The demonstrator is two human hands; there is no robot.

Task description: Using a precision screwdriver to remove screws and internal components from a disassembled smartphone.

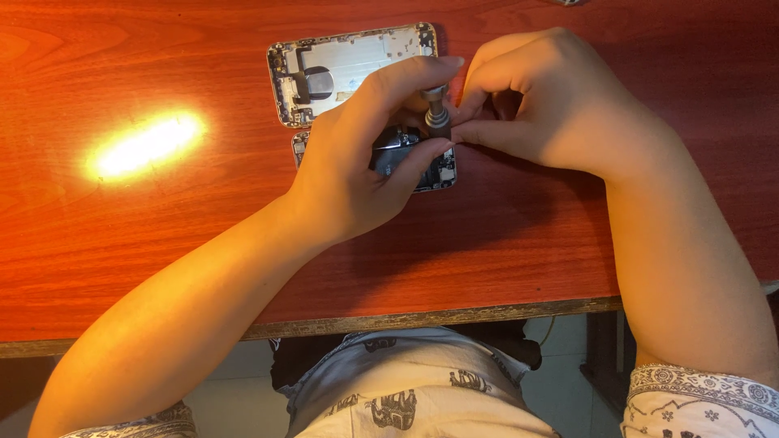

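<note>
Head view: your left hand (357, 166) rests on the lower phone (434, 172), an opened unit lying flat on the red wooden counter (162, 235), with thumb and forefinger closed around the metal shaft of a small screwdriver (436, 109). Your right hand (544, 105) meets it from the other side, fingertips pinched on the same shaft just below the cap. Both grips are therefore clenched on the screwdriver, which stands close to upright with its tip down in the lower phone; the tip itself is hidden behind your fingers, so whether it is seated in a screw cannot be confirmed. A second shell (349, 71), silver and stripped, lies just beyond the lower phone, nearly touching it. A bright glare patch (144, 146) sits on the counter to the left. Risks from this position: the driver may tilt under uneven pressure from two hands and cam out, which would strip the screw head or scratch nearby parts. Your left palm covers much of the phone, so pressing down could stress exposed components. Any freed screw is small and could roll across the counter toward its near edge (422, 318).
</note>
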